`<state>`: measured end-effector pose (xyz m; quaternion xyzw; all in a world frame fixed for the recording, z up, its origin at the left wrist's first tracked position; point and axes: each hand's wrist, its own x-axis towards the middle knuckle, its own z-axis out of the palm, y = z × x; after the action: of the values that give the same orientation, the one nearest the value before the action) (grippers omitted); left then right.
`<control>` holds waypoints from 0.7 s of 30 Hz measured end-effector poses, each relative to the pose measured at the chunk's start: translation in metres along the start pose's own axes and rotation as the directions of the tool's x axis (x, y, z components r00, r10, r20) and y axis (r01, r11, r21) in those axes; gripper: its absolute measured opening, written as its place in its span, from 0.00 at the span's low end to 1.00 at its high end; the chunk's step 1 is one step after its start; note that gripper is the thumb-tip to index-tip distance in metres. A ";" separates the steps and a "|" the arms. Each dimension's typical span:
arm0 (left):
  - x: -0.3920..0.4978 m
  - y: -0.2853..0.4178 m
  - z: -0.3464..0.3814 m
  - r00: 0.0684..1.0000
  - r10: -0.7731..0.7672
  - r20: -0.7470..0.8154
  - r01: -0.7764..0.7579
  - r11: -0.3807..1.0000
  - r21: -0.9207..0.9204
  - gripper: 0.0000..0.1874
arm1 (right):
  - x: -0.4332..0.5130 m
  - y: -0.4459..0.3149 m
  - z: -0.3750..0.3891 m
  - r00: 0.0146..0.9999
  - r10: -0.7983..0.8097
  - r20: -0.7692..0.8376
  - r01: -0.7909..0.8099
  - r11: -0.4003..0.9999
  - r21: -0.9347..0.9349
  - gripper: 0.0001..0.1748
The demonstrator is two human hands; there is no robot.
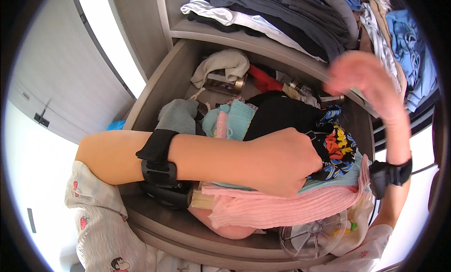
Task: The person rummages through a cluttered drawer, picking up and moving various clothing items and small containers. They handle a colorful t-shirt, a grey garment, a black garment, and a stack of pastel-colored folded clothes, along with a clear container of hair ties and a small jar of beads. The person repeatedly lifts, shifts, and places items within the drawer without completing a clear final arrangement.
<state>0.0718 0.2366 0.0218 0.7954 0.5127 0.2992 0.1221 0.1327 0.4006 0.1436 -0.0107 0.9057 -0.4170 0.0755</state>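
Note:
My left hand (285,159) reaches across the drawer from the left. Its fingers are curled into a fist on a black garment (282,113) with bright lettering and blue-yellow print. Beneath the fist lie a pink ribbed garment (285,208) and a light turquoise knit (241,119). My right hand (366,82), blurred, is raised over the drawer's back right corner with bent fingers. Nothing shows in it, though the blur hides how its fingertips are set. Both wrists wear black straps with a device.
The open wooden drawer (155,83) also holds a grey cloth bundle (178,115), a beige cloth (223,64), a lidded jar (225,83), a red cloth (264,80) and a clear plastic reel (313,233). Folded clothes (282,18) fill the shelf above. A door (67,60) stands left.

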 end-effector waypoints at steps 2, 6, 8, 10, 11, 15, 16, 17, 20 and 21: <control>-0.002 0.000 -0.005 0.999 0.002 0.034 -0.001 1.000 -0.013 0.09 | 0.017 0.022 0.031 0.995 0.097 0.011 -0.085 0.915 -0.394 0.25; -0.002 -0.024 -0.034 0.975 -0.057 0.213 0.127 0.936 -0.329 0.13 | 0.020 0.066 0.052 0.878 0.174 0.445 0.139 0.799 -0.586 0.36; -0.001 -0.058 -0.056 0.961 -0.180 0.211 0.263 0.832 -0.488 0.17 | 0.012 0.078 0.047 0.852 0.244 0.463 0.042 0.850 -0.525 0.38; -0.004 -0.100 -0.074 0.904 -0.426 -0.031 0.427 0.898 0.108 0.18 | 0.008 0.085 0.045 0.857 0.306 0.414 -0.017 0.821 -0.571 0.39; -0.012 -0.121 -0.077 0.866 -0.497 -0.048 0.466 0.770 0.436 0.23 | 0.007 0.087 0.046 0.871 0.178 0.458 0.076 0.872 -0.484 0.39; -0.048 -0.191 -0.065 0.631 -0.772 -0.082 0.683 0.502 0.531 0.44 | 0.010 0.086 0.056 0.835 -0.022 0.550 0.337 0.810 -0.480 0.42; -0.050 -0.205 -0.063 0.572 -0.818 -0.053 0.722 0.473 0.505 0.48 | 0.010 0.085 0.058 0.817 -0.008 0.577 0.327 0.830 -0.452 0.42; -0.050 -0.217 -0.062 0.558 -0.829 -0.041 0.740 0.475 0.477 0.49 | 0.010 0.083 0.058 0.789 0.060 0.611 0.287 0.843 -0.454 0.42; -0.048 -0.238 -0.064 0.586 -0.808 -0.055 0.779 0.544 0.312 0.48 | 0.009 0.078 0.059 0.765 0.130 0.630 0.217 0.870 -0.442 0.42; -0.046 -0.242 -0.065 0.594 -0.803 -0.037 0.782 0.567 0.260 0.46 | 0.009 0.076 0.058 0.764 0.109 0.636 0.219 0.883 -0.415 0.41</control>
<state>-0.1606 0.2959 -0.0639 0.5015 0.8421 0.1116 0.1643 0.1358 0.4055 0.0473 -0.1980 0.8962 -0.1602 0.3633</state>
